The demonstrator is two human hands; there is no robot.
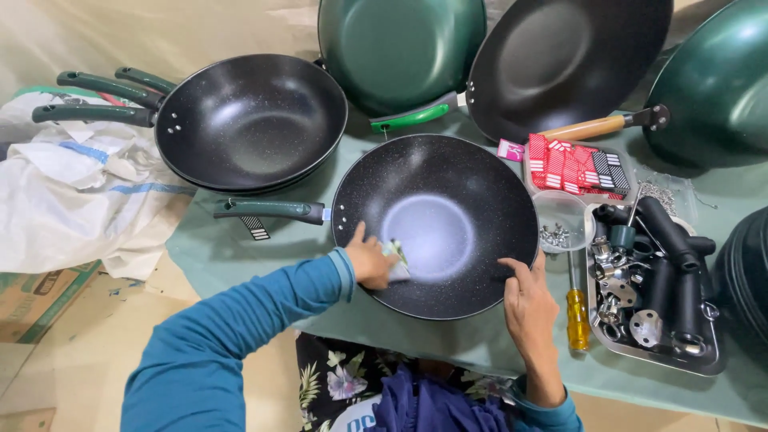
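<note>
A black speckled wok [448, 192] with a dark green handle [268, 210] lies on the green table covering [224, 256] in front of me. My left hand [370, 260], in a blue sleeve, presses a small pale cloth [396, 260] against the wok's inner near-left wall. My right hand [526, 300] grips the wok's near-right rim, thumb inside the edge.
A stack of black woks [252, 120] with green handles sits at the far left; more woks [560, 56] lean at the back and right. A metal tray [708, 364] with black handles and fittings, a yellow screwdriver [578, 316], a clear screw cup [558, 224] and red packets [568, 166] lie right. White sacks [72, 192] lie left.
</note>
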